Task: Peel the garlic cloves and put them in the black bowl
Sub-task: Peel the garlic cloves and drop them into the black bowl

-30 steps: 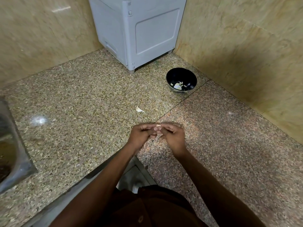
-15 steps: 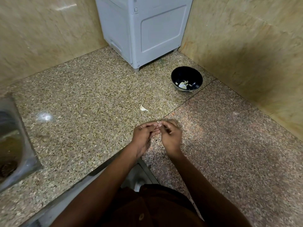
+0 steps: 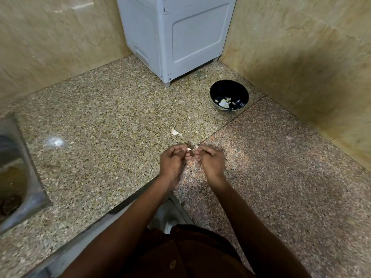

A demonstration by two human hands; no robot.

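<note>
A garlic clove (image 3: 191, 148) is pinched between left hand (image 3: 173, 161) and right hand (image 3: 210, 162), well short of the black bowl (image 3: 229, 92).

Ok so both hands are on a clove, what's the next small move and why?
Probably keep pulling the skin off. The left hand and right hand each pinch a pale bit of the clove over the counter, so peeling looks unfinished. The bowl sits apart, toward the corner, already holding some pale pieces; dropping the clove in comes after.
</note>
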